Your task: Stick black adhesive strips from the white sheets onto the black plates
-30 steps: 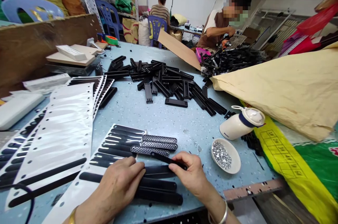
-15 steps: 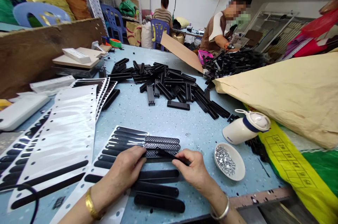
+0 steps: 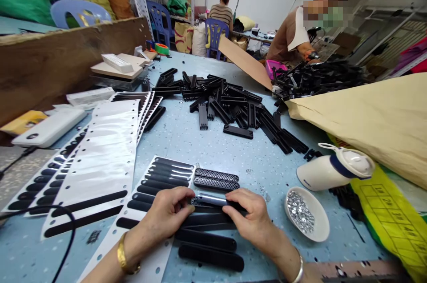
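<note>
My left hand (image 3: 168,212) and my right hand (image 3: 251,212) pinch opposite ends of a flat black strip-shaped piece (image 3: 211,200). It lies level between them, close over the table, with light glinting on its surface. Just beyond it are two black strips with a crosshatched face (image 3: 216,179), side by side. Under my left wrist and forearm runs a white backing sheet (image 3: 110,247) bearing rows of black stickers (image 3: 167,176). Nearer me, several smooth black strips (image 3: 210,239) are laid out below my hands. My fingers cover both ends of the held piece.
A heap of black plastic pieces (image 3: 220,100) spreads beyond my hands. To the right stand a bowl of small metal parts (image 3: 323,216) and a tilted cream bottle (image 3: 316,174). Sticker sheets (image 3: 110,140) and a cable (image 3: 71,229) occupy the left. A co-worker (image 3: 290,34) sits opposite.
The view has swung left. My left fingers now pinch the piece's end, and my right hand, earlier holding a black strip at a slant, grips the other end. Fewer crosshatched strips show beyond.
</note>
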`<action>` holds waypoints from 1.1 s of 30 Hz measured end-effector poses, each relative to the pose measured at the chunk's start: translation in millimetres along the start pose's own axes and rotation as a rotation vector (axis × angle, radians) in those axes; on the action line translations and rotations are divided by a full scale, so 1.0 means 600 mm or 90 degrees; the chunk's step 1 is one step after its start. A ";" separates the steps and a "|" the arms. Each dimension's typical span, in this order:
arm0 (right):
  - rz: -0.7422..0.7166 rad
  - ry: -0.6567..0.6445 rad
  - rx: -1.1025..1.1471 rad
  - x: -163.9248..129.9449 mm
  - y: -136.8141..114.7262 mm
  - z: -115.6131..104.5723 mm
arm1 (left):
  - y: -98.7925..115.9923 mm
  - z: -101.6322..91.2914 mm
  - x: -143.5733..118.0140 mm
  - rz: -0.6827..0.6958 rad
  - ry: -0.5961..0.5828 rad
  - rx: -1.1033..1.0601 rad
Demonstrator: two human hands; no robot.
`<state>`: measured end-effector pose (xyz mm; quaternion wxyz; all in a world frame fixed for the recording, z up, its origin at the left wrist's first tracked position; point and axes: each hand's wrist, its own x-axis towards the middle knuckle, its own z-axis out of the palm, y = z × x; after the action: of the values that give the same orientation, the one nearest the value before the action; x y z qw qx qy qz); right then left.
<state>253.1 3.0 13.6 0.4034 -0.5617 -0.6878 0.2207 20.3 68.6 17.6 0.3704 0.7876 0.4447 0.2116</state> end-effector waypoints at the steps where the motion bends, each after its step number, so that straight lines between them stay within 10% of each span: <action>1: -0.001 -0.005 0.000 0.001 0.000 0.004 | 0.002 0.000 0.000 -0.007 -0.005 -0.007; 33: -0.046 -0.035 -0.045 0.001 0.003 0.018 | 0.012 -0.003 -0.003 -0.014 -0.028 -0.058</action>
<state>245.5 5.5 6.1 0.3721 -0.5443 -0.7256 0.1972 22.3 65.5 24.2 0.4177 0.7693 0.4353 0.2102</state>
